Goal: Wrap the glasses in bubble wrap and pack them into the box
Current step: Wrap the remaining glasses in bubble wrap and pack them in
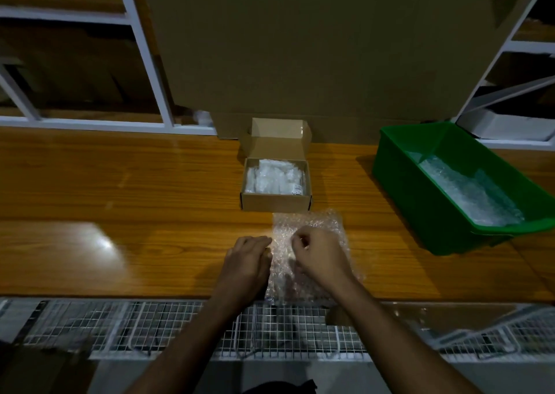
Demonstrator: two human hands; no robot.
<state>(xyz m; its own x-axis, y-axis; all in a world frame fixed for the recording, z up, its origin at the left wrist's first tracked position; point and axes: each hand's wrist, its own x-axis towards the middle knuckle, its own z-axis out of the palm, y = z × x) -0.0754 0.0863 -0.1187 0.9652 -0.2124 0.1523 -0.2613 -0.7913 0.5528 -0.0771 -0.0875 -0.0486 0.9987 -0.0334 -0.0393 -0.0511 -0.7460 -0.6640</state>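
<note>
- My left hand (250,258) sits at the near edge of the wooden bench (120,183), fingers curled over the left edge of the clear bubble wrap sheet (309,225) and, as far as I can judge, gripping it; the fingertips themselves are hidden under the knuckles.
- That sheet lies flat at the near edge, just in front of the box, its near end hanging slightly over the wire mesh rack (150,324) below. I cannot see any glasses under or inside it.
- I expect the wrap to handle as light, soft and springy, apt to unfold when released, so I would take it by the edges and keep the fold pressed down. The glasses should be fragile; hold them through the padding, never squeeze.
- The small open brown cardboard box (275,203) stands in the middle of the bench, lid flap leaning back, holding white plastic-wrapped packets (274,177) that nearly fill it.
- My right hand (318,257) rests on the sheet, fingers curled with thumb and forefinger pinching a bit of wrap.
- The green plastic bin (420,189) at the right edge holds more bubble wrap (468,195).
</note>
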